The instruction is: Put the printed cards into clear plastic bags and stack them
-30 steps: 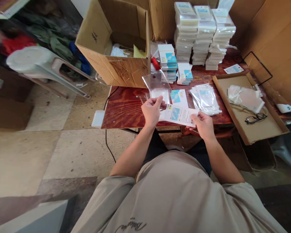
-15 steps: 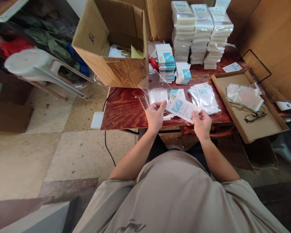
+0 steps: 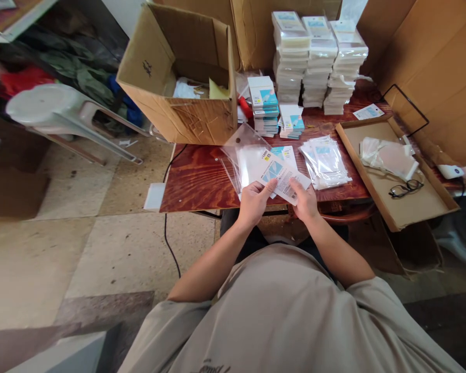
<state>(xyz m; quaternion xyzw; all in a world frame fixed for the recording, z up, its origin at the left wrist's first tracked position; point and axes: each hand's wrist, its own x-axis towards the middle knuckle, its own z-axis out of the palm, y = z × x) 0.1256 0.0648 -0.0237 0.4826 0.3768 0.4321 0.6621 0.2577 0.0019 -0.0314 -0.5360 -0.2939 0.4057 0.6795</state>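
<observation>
Both hands hold a white printed card [image 3: 276,173] with a blue picture panel, tilted above the front edge of the table. My left hand [image 3: 253,204] pinches its lower left side, thumb on top. My right hand [image 3: 306,201] grips the lower right end, thumb on the printed face. Close behind lies a clear plastic bag [image 3: 238,140] with a punched hole in its flap. The card overlaps it; whether the card is inside the bag I cannot tell. More printed cards [image 3: 287,154] lie just beyond, and a pile of filled clear packets [image 3: 324,161] sits to the right.
An open cardboard box [image 3: 202,119] stands at the back left. Tall stacks of packets [image 3: 291,62] and a stack of cards [image 3: 264,101] rise behind. At right, a shallow cardboard tray [image 3: 415,210] holds plastic bags and glasses [image 3: 406,188]. A stool [image 3: 42,109] is on the left.
My right hand has moved left and slightly down, closer to my left hand. The card has shifted left and tilted more steeply, and now overlaps the clear bag.
</observation>
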